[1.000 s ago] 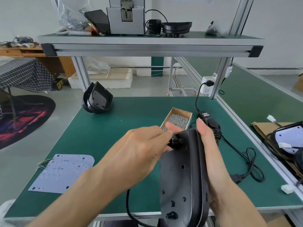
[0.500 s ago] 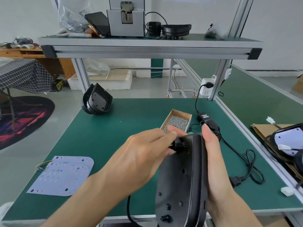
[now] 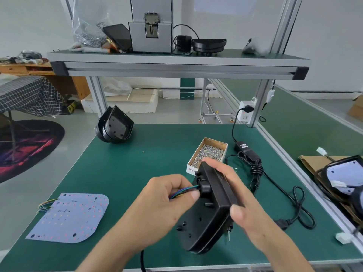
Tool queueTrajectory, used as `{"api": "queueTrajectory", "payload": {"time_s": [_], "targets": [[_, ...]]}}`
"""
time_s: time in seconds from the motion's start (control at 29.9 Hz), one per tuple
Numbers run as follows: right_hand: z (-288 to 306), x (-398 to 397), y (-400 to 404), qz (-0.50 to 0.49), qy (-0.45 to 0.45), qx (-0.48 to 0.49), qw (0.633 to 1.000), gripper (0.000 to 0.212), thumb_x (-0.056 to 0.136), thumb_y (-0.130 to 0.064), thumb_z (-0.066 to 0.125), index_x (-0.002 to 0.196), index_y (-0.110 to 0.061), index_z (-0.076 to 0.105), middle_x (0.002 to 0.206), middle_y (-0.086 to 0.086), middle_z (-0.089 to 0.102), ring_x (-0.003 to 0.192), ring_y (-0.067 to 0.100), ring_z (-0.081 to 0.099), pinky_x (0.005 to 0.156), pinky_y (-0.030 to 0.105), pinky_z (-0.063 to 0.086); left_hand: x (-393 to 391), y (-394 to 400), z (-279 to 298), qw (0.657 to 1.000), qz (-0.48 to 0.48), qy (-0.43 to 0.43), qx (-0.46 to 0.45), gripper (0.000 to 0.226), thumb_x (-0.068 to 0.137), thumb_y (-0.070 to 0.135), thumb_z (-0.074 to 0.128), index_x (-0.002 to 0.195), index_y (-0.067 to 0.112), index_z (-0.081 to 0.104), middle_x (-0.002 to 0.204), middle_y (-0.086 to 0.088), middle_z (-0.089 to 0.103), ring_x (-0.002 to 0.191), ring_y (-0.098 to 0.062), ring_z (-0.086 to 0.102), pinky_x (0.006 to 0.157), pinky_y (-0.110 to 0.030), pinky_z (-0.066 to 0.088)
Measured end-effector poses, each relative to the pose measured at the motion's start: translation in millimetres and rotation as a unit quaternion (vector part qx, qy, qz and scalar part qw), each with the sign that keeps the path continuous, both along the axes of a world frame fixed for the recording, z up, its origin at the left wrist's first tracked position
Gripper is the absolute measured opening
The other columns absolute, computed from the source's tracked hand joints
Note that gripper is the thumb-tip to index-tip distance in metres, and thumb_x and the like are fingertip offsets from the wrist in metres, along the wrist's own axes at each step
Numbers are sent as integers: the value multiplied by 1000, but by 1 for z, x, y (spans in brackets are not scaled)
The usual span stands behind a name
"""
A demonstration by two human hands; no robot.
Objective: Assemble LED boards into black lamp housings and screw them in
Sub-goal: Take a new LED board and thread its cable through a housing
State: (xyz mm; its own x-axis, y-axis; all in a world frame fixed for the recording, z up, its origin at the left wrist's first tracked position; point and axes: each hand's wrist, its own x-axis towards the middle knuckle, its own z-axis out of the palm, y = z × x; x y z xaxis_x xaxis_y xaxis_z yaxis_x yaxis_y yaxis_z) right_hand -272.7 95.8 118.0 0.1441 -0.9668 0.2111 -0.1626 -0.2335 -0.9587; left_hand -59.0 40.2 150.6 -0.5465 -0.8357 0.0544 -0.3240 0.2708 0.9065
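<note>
My right hand (image 3: 241,195) grips a black lamp housing (image 3: 206,220), held tilted above the green table (image 3: 137,160) with its back face toward me. My left hand (image 3: 163,205) pinches a bundle of coloured wires (image 3: 181,192) where they leave a black fitting on the housing's back. White LED boards (image 3: 70,216) lie stacked flat at the table's left front, with coloured wires at their left edge. A cardboard box of small screws (image 3: 210,153) stands just beyond the housing.
More black housings (image 3: 115,127) lean at the table's far left corner. A black power adapter and coiled cable (image 3: 253,163) run along the right side from a socket (image 3: 245,112). Another lamp with a white board (image 3: 345,173) sits on cardboard at right. An overhead shelf (image 3: 176,64) spans the bench.
The housing has tipped from upright to a slant and swung right. My left hand has drawn coloured wires out of the fitting; my right hand has shifted its grip over the top edge.
</note>
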Motion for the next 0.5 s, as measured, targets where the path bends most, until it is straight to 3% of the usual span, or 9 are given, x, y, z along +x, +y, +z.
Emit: {"api": "queueTrajectory", "payload": {"time_s": [0.1,0.17,0.23,0.33,0.37,0.5], "targets": [[6,-8,8,-30,105,-51,993,93,82,-68,76,160,-50,29,173,-21,11,160,7,11,123,55,24,0,6,2,1000,-15,17,-1,26,95,41,67,81,20,63,56,12,38,50,-10,27,46,-17,27],[15,-15,13,-60,149,-84,983,83,85,-50,76,158,-50,36,173,-24,6,161,5,6,122,60,20,0,9,4,1000,-10,17,-10,29,93,47,66,83,20,64,57,12,38,51,-10,29,46,-16,28],[25,-15,19,-64,183,-83,977,77,85,-48,73,154,-54,40,170,-28,13,160,4,12,122,58,23,-2,9,5,999,7,22,-37,28,100,44,62,83,22,66,56,15,36,51,-8,27,48,-15,26],[32,-2,22,-104,232,-102,962,54,83,-55,71,136,-55,60,164,-35,23,152,-8,26,119,33,30,-9,10,5,997,25,0,-73,29,103,35,56,77,28,64,50,15,37,46,-5,31,47,-13,29],[34,2,21,-134,257,-121,949,46,84,-53,71,130,-51,67,163,-33,26,151,-6,27,118,30,28,-12,11,4,996,26,-23,-80,28,103,33,56,76,28,61,50,14,39,45,-6,32,46,-15,30],[32,11,15,-196,415,-186,869,27,83,-28,77,108,-38,80,155,-13,49,153,11,33,119,56,32,-23,18,-4,985,56,-96,-128,23,100,30,55,77,31,55,55,12,47,52,-13,37,51,-27,28]]}}
